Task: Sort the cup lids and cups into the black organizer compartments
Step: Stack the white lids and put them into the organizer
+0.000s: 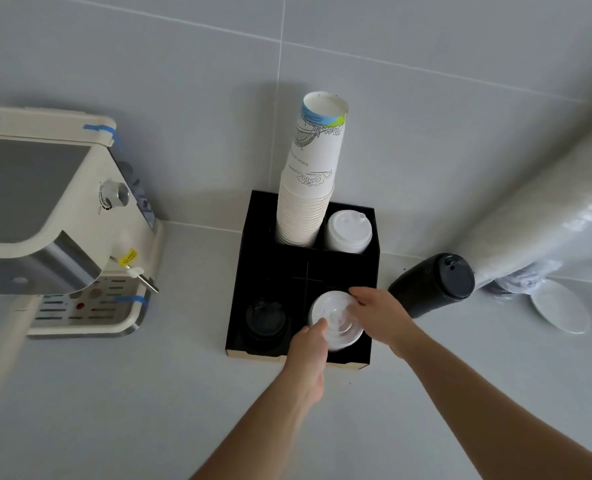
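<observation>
- Centrally, black organizer (370,233) on the grey counter (149,393), against the tiled wall (426,133).
- Back left compartment: tall stack of paper cups (308,188), upside down, leaning toward the upper middle of the frame, printed drawings near the top.
- Back right compartment: stack of white lids (349,230), just beside the cups.
- Front left compartment: stack of black lids (265,323), low in the slot.
- Front right compartment: stack of clear lids (336,318), tilted, partly above the slot, held from both sides.
- Left hand (310,344) at the lower left edge of the clear lids, thumb curled onto the top lid, grip closed on the stack.
- Right hand (379,317) at the right edge of the same stack, fingers bent over the rim, grip closed on it too.
- Right of the organizer: second stack of black lids (433,285) lying on its side on the counter, apart from the organizer.
- Far right: long sleeve of cups wrapped in plastic (547,216), slanting toward the upper right corner; loose white lid (561,310) flat on the counter below it.
- Left of the frame: cream coffee machine (55,220) with bits of blue tape, a metal knob and a steam wand, well apart from the organizer.
</observation>
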The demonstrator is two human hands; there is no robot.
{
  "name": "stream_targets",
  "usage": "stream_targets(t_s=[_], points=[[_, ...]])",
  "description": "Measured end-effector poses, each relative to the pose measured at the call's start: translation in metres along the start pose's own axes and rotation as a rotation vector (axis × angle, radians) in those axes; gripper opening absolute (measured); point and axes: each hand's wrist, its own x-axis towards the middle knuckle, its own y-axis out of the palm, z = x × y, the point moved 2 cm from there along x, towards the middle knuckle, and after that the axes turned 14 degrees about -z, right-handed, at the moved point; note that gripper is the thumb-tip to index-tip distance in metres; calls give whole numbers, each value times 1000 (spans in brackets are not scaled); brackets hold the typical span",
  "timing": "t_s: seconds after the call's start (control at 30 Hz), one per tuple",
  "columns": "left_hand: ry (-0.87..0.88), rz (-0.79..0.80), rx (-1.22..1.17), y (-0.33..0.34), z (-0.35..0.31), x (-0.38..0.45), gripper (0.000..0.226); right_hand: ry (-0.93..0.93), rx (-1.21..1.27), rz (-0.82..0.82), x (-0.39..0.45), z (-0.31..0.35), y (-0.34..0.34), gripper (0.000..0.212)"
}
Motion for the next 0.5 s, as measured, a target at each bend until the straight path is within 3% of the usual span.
stream_targets(t_s=[0.17,0.37,0.5], points=[[-35,-20,5,2,-5,0,54,178,259,-40,-5,-17,-6,5],[-88,-31,-30,7,-12,-3,59,225,334,3,-17,-25,-9,42],[-67,-22,-20,6,-10,-11,59,233,389,-35,-24,-26,-16,35]])
